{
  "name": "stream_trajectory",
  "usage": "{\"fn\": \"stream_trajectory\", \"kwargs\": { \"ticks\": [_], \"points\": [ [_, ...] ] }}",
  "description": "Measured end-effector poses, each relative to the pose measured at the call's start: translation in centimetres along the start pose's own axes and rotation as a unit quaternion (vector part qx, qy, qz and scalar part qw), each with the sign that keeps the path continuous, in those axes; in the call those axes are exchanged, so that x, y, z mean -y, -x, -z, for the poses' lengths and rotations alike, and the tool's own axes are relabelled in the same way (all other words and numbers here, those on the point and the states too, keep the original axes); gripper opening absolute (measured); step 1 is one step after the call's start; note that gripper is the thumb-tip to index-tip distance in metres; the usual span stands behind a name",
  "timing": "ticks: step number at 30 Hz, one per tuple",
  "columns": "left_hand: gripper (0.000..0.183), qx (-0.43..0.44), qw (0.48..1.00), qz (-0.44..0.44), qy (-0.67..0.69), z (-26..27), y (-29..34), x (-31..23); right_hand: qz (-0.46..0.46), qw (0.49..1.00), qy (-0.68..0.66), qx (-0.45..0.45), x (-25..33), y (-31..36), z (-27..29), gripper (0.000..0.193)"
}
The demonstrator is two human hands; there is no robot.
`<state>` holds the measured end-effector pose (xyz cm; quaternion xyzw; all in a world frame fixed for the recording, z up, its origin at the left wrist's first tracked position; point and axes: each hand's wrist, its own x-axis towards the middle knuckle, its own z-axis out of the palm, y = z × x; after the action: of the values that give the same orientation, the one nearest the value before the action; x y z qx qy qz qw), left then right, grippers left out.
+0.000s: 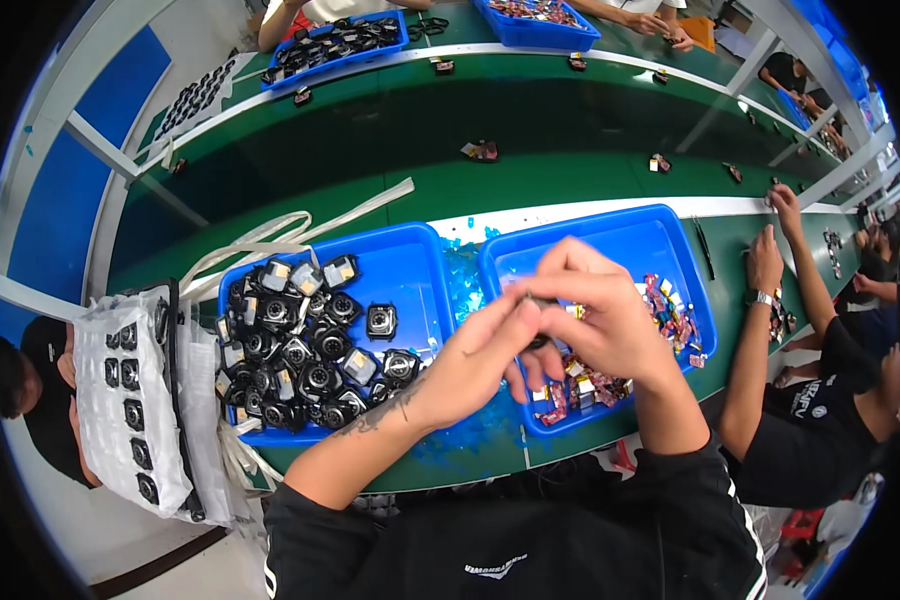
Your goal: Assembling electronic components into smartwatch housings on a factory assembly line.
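Observation:
My left hand (475, 355) and my right hand (598, 312) meet in front of me, over the inner edge of the right blue tray (697, 245). Between them they grip a small black watch case (538, 342), mostly covered by my fingers. Both hands are closed around it. Left of my hands, a second blue tray (410, 262) is heaped with black watch cases (295, 350), some with a pale square piece. Beneath my right hand, the right tray contains many small red, yellow and white electronic parts (670, 310).
Tweezers (705, 248) lie beside the right tray. White strips (300, 235) cross the bench behind the left tray. Far left stands a padded white sheet (120, 420) with watch cases. Small parts (482, 151) lie on the green belt. A co-worker's arms (760, 320) are at right.

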<state>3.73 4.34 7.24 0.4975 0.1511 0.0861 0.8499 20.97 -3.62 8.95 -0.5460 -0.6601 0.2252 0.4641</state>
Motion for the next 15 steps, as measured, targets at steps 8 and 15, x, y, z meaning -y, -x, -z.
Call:
{"fn": "stream_trajectory", "kwargs": {
  "ticks": [8,15],
  "points": [
    [0.031,-0.191,0.976,-0.086,0.063,1.4,0.2,-1.3,-0.205,0.960,0.190,0.011,-2.3,5.4,5.7,0.014],
    [0.029,-0.174,0.976,-0.103,0.081,1.5,-0.6,-0.6,-0.231,0.946,0.214,0.075,-3.0,8.1,3.1,0.016]
  ]
}}
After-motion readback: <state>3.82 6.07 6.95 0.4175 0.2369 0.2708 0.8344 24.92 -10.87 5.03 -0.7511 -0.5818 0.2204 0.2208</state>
